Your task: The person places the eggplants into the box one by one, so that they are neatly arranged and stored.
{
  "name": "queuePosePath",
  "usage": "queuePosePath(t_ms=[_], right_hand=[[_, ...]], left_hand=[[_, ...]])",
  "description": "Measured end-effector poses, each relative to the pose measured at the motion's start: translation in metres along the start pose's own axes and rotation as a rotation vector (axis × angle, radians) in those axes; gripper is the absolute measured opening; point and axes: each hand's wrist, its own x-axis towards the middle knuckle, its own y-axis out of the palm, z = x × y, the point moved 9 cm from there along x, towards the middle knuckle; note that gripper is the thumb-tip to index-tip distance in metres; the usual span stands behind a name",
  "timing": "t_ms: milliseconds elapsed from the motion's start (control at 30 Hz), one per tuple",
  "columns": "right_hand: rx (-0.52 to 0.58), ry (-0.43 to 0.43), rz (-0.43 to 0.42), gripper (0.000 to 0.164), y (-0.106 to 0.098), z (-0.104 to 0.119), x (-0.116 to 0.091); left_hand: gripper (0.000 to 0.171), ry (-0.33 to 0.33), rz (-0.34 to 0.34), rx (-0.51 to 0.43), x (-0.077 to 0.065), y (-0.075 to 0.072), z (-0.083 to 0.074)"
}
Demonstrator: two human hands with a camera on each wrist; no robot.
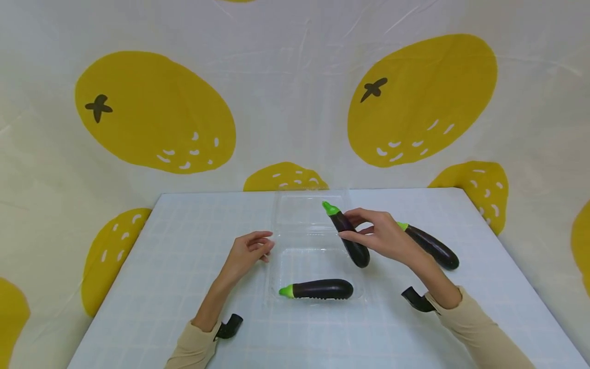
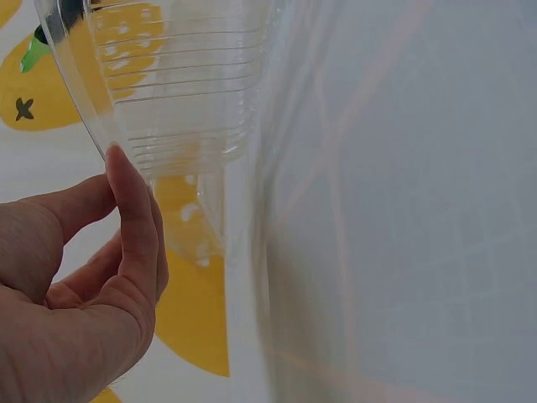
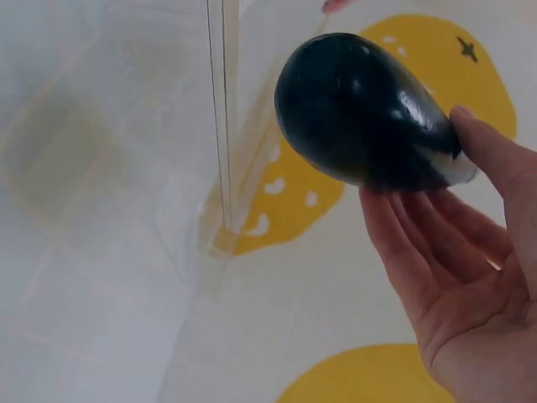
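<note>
A smooth, whitish backdrop (image 1: 295,77) printed with rounded yellow fruit, two of them whole, rises behind one flat, pale counter (image 1: 147,287) with a faint check. On it lies one clear container (image 1: 299,261) of thin, shiny, ribbed plastic, opened into two rectangular halves. Two beige sleeves (image 1: 479,328) lead to two bare hands. The right hand (image 1: 381,234) pinches an eggplant between thumb and fingers; the left hand (image 1: 251,250) has bent fingers at the container's left rim, though whether they grip it cannot be told. Three glossy, dark, elongated eggplants have green stem caps: the held eggplant (image 1: 357,253) tilts over the container's right side, the second eggplant (image 1: 322,289) lies in the near half, and the third eggplant (image 1: 433,247) rests on the counter, to the right. Two black wrist mounts (image 1: 230,326) are smallest.
</note>
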Motion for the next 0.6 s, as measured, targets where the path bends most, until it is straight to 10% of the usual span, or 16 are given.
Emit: queuePosePath(t_ms=[600], right_hand=[[-0.002,-0.072,0.173,0.041,0.049,0.0,0.01]], left_hand=[[0.039,0.014,0.004,-0.018,0.002,0.0,0.0]])
